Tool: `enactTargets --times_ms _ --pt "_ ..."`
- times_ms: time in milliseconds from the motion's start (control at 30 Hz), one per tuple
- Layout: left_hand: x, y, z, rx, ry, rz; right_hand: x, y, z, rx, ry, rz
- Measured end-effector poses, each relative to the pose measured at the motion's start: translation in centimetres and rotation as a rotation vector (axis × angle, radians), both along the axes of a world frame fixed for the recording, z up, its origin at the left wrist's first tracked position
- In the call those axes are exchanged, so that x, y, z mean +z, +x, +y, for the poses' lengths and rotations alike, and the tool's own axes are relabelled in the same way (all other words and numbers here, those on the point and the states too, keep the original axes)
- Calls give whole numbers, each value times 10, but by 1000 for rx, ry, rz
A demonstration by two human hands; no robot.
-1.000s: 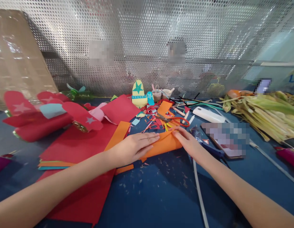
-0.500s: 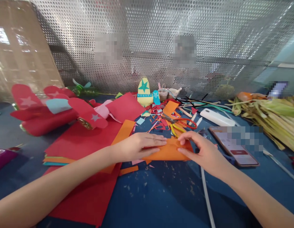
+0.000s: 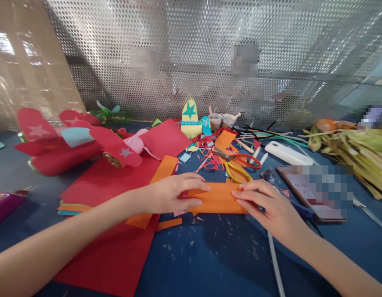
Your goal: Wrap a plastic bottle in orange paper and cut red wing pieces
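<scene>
An orange paper strip [image 3: 220, 198], apparently folded over, lies across the blue tabletop in front of me. Its left end is pinched between the thumb and fingers of my left hand [image 3: 172, 193]. My right hand [image 3: 268, 202] holds the right end the same way, fingertips on the upper side and thumb lower down. Just behind the strip is a yellow scissor-like handle [image 3: 238, 172]. Scissors with red-orange handles [image 3: 248, 160] lie beyond it among paper scraps. Another orange strip [image 3: 164, 169] runs partly beneath my left wrist, over red sheets [image 3: 110, 247].
A red paper airplane model [image 3: 67, 150] stands on the left. A glue gun [image 3: 286, 152], a phone [image 3: 305, 194] and dried husks [image 3: 354, 152] lie to the right. A white cable [image 3: 275, 264] runs toward me. Perforated metal sheeting [image 3: 193, 37] closes off the back.
My left hand has drawn back left along the orange strip. My right fingers have come down onto its right end. More of the strip and the yellow handle shows; the whole view has shifted slightly.
</scene>
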State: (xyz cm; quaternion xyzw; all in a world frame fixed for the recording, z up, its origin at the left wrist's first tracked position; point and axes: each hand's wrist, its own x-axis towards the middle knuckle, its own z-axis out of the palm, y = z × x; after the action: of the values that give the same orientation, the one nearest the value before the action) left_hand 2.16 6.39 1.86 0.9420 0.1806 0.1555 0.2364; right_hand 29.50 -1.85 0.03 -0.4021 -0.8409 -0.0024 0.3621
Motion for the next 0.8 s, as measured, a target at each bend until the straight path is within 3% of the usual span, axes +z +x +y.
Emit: enactTargets --times_ms 133,333,400,467,567,633,800 --pt "-1 -8 -6 -22 88 3 -3 1 -5 -25 98 -65" --pt "-10 -9 -17 62 226 -55 -1 13 -19 -69 100 -219" --pt "-15 -9 -21 75 313 -71 3 19 -27 -213 110 -216" --pt "-19 -9 -27 91 413 -82 6 28 -35 -451 108 -178" --pt "-21 -7 -33 136 499 -78 3 41 -45 -718 11 -207" --pt "-21 -6 -35 159 496 -71 -2 47 -47 -758 -41 -303" --pt "-19 -6 -34 199 461 -78 -19 54 -38 -712 41 -518"
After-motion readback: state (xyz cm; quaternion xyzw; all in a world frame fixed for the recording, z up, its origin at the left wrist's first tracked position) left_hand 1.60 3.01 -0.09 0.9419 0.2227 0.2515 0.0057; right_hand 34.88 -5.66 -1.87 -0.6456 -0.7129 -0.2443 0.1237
